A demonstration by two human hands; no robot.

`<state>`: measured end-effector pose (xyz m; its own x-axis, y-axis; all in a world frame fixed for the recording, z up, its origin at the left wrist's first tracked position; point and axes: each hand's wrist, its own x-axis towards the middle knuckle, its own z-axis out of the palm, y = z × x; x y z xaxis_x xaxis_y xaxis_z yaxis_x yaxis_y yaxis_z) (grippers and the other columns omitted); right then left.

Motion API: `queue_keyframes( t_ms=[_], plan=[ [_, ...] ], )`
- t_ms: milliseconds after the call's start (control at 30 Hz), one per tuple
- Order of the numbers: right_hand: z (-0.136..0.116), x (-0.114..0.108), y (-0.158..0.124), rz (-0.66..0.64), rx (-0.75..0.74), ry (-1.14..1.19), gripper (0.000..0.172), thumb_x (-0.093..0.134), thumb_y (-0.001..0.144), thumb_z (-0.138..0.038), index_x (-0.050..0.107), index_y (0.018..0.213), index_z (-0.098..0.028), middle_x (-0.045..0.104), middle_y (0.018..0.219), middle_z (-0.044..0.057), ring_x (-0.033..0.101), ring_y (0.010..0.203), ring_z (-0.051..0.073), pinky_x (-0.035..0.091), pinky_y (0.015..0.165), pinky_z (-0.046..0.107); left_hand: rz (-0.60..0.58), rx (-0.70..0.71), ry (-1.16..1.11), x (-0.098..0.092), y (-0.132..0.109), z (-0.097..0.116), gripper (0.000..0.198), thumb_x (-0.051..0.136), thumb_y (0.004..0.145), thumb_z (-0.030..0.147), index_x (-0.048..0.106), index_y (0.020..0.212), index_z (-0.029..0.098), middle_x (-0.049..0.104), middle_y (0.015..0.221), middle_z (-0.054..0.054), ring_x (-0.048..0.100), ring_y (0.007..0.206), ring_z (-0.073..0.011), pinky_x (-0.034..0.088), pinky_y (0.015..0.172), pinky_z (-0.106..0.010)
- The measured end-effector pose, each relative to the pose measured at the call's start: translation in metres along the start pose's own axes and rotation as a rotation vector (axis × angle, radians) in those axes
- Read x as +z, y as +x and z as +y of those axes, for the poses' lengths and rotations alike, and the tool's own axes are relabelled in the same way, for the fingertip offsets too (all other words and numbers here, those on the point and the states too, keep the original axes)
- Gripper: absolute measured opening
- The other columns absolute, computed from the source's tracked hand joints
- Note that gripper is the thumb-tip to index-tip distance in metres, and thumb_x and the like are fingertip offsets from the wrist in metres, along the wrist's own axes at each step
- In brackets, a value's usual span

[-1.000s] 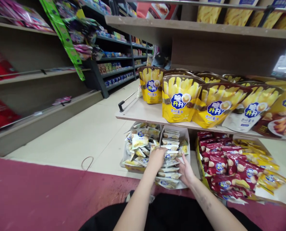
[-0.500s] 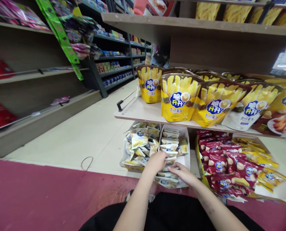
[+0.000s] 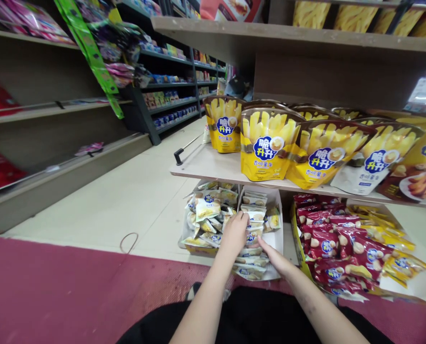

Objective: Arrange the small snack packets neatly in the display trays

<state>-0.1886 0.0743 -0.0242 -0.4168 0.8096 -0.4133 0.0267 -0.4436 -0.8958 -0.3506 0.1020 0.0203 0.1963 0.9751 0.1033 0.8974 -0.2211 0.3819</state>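
Note:
In a white carton [image 3: 278,239] on the bottom shelf, small white-and-yellow snack packets [image 3: 251,272] stand in an upright row. My left hand [image 3: 235,232] is at the left side of this row, its fingers curled over the edge of a snack packet [image 3: 253,236] in the middle. Across from it, my right hand [image 3: 274,255] reaches in from the right, thumb stretched out against the same packet's right edge; its other fingers are partly hidden. One more packet [image 3: 272,220] leans at the carton's right wall.
Left of it, another carton [image 3: 182,241] holds loosely heaped packets. To the right lies a carton [image 3: 297,239] of red and yellow packets. Overhead, a shelf edge [image 3: 213,176] carries large yellow pouches [image 3: 268,148]. A thin loop [image 3: 129,243] lies on the floor.
My left hand has moved slightly up and back along the row. The right hand has shifted a little, and the packet between them now shows more of its front.

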Motion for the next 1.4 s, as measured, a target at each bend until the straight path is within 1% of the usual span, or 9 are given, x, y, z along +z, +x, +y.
queue_keyframes(
  t_ms=[100, 200, 567, 733, 867, 1000, 1133, 1267, 1400],
  plan=[
    [-0.001, 0.002, 0.001, -0.030, -0.022, 0.033, 0.069, 0.052, 0.074, -0.079, 0.074, 0.090, -0.017, 0.074, 0.095, 0.010, 0.062, 0.113, 0.029, 0.033, 0.110, 0.047, -0.095, 0.096, -0.042, -0.012, -0.006, 0.003, 0.019, 0.053, 0.082, 0.011, 0.063, 0.094, 0.023, 0.068, 0.096, -0.004, 0.063, 0.093, -0.0178, 0.045, 0.081, -0.026],
    [-0.002, 0.007, 0.000, -0.015, -0.067, 0.063, 0.069, 0.055, 0.071, -0.080, 0.074, 0.092, -0.017, 0.074, 0.099, 0.010, 0.060, 0.115, 0.030, 0.033, 0.110, 0.047, -0.221, 0.039, 0.005, -0.014, -0.010, 0.005, 0.018, 0.055, 0.081, 0.013, 0.068, 0.089, 0.022, 0.070, 0.090, -0.006, 0.066, 0.092, -0.0207, 0.047, 0.080, -0.029],
    [0.002, 0.011, 0.001, 0.050, -0.161, -0.034, 0.071, 0.050, 0.072, -0.082, 0.071, 0.104, -0.022, 0.068, 0.117, 0.008, 0.051, 0.126, 0.029, 0.031, 0.111, 0.044, -0.323, -0.117, 0.075, -0.017, -0.021, 0.020, 0.026, 0.057, 0.082, 0.016, 0.070, 0.104, 0.015, 0.070, 0.107, -0.017, 0.066, 0.105, -0.0309, 0.050, 0.087, -0.039],
    [-0.018, -0.002, -0.015, 0.430, -0.130, -0.594, 0.051, 0.047, 0.084, -0.069, 0.073, 0.086, -0.025, 0.072, 0.094, 0.011, 0.057, 0.111, 0.036, 0.033, 0.103, 0.051, -0.363, -0.153, 0.051, -0.010, -0.016, 0.013, 0.037, 0.064, 0.077, 0.018, 0.066, 0.114, 0.018, 0.070, 0.113, -0.014, 0.065, 0.107, -0.0290, 0.051, 0.088, -0.036],
    [-0.026, -0.013, -0.014, 0.750, -0.354, -1.012, 0.030, 0.049, 0.089, -0.035, 0.075, 0.091, -0.020, 0.061, 0.125, 0.017, 0.036, 0.132, 0.040, 0.020, 0.111, 0.054, -0.372, -0.161, 0.037, -0.008, -0.014, 0.011, 0.040, 0.065, 0.076, 0.019, 0.065, 0.116, 0.019, 0.069, 0.116, -0.013, 0.063, 0.111, -0.0293, 0.050, 0.090, -0.037],
    [-0.008, -0.022, 0.005, 0.687, -0.430, -1.235, 0.034, 0.047, 0.077, -0.012, 0.077, 0.093, -0.016, 0.043, 0.149, 0.011, 0.015, 0.144, 0.037, 0.001, 0.117, 0.054, -0.371, -0.168, 0.032, -0.007, -0.015, 0.012, 0.042, 0.066, 0.077, 0.019, 0.064, 0.119, 0.020, 0.067, 0.120, -0.013, 0.060, 0.117, -0.0292, 0.048, 0.095, -0.038],
    [0.008, -0.026, 0.018, 0.754, -0.480, -1.254, 0.053, 0.037, 0.079, -0.006, 0.065, 0.123, -0.011, 0.034, 0.154, 0.010, 0.008, 0.148, 0.027, -0.002, 0.117, 0.051, -0.375, -0.168, 0.027, -0.006, -0.015, 0.012, 0.042, 0.065, 0.077, 0.019, 0.064, 0.119, 0.021, 0.067, 0.121, -0.012, 0.060, 0.118, -0.0287, 0.047, 0.096, -0.038],
    [0.003, -0.025, 0.022, 0.848, -0.422, -1.370, 0.048, 0.042, 0.082, -0.013, 0.063, 0.126, -0.013, 0.026, 0.158, 0.009, 0.001, 0.149, 0.028, 0.003, 0.117, 0.051, -0.379, -0.167, 0.025, -0.005, -0.015, 0.012, 0.043, 0.066, 0.077, 0.019, 0.064, 0.119, 0.021, 0.067, 0.121, -0.013, 0.060, 0.118, -0.0291, 0.047, 0.096, -0.038],
    [-0.007, -0.027, 0.024, 0.975, -0.434, -1.330, 0.037, 0.046, 0.090, -0.034, 0.072, 0.109, -0.014, 0.027, 0.157, 0.013, 0.009, 0.146, 0.036, 0.014, 0.113, 0.054, -0.376, -0.166, 0.023, -0.004, -0.015, 0.012, 0.042, 0.066, 0.077, 0.019, 0.065, 0.119, 0.021, 0.067, 0.122, -0.013, 0.059, 0.118, -0.0299, 0.047, 0.096, -0.039]
  ],
)
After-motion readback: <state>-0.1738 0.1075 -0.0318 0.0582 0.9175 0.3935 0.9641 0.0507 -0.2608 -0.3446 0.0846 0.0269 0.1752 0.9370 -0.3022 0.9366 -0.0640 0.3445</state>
